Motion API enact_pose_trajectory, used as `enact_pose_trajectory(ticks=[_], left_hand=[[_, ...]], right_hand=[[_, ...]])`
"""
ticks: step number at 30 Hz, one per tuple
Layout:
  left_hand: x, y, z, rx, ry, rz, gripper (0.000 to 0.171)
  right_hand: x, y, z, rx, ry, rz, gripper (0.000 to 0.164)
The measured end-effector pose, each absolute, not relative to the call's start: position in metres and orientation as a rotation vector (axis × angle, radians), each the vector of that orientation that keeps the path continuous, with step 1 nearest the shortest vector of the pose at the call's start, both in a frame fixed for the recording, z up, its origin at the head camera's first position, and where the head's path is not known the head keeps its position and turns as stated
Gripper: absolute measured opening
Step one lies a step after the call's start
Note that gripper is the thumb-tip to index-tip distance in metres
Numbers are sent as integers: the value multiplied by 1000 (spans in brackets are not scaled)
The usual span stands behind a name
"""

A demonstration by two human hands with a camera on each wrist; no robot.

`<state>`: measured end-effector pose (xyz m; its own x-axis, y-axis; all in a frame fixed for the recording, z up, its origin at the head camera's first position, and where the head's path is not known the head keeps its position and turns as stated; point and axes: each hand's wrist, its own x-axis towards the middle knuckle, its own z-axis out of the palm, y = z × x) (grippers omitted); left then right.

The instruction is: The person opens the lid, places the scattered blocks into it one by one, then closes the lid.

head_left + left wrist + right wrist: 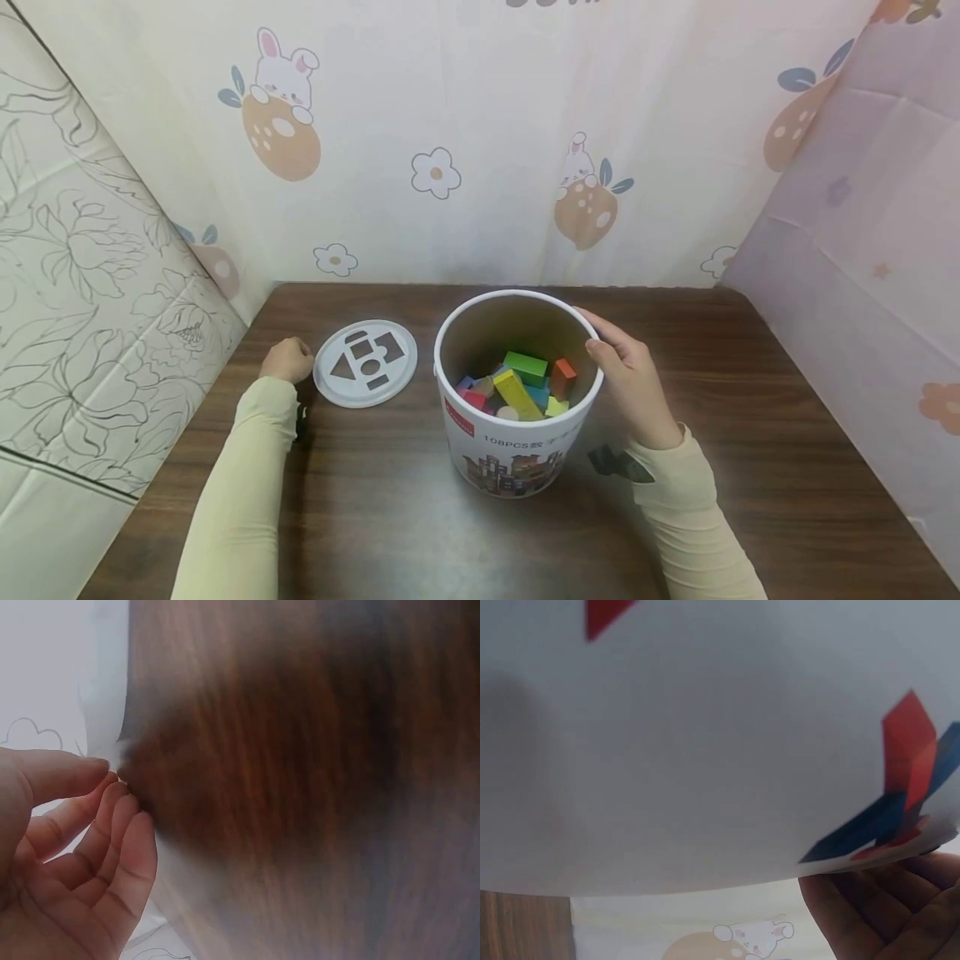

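Note:
A white bucket [517, 450] printed with coloured building pictures stands upright on the table, full of wooden blocks [517, 392] in green, yellow, blue, red and orange. My right hand [630, 375] holds its right rim, the thumb at the edge and the fingers on the far outer side. The right wrist view is mostly filled by the bucket's wall [690, 765], with the hand [900, 907] under its edge. Left of the bucket lies a round white lid [365, 364] with shaped cut-outs. Beside the lid's left edge my left hand [288, 360] rests with loosely curled fingers, nothing visible in them.
The dark wooden table [375, 517] carries the bucket and lid. A patterned cloth [487, 233] hangs along its back edge, with more cloth at the left and right sides.

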<state>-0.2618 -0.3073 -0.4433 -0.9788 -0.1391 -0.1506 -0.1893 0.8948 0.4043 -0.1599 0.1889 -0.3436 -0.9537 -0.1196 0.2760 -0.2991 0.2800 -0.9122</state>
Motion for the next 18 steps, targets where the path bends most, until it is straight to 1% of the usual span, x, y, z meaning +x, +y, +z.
enact_pose_trajectory(ticks=[6, 8, 14, 18], left_hand=[[-264, -305, -442, -248, 2927, 681, 42], [-265, -303, -443, -242, 2927, 680, 39], [-266, -301, -446, -240, 2939, 672, 22], [-265, -301, -444, -245, 2934, 677, 21]], right_hand=[[-160, 190, -344, 402, -2385, 1746, 42], [-161, 190, -345, 401, -2383, 1747, 42], [-161, 189, -345, 414, -2378, 1741, 41], [-161, 189, -345, 418, -2375, 1733, 41]])
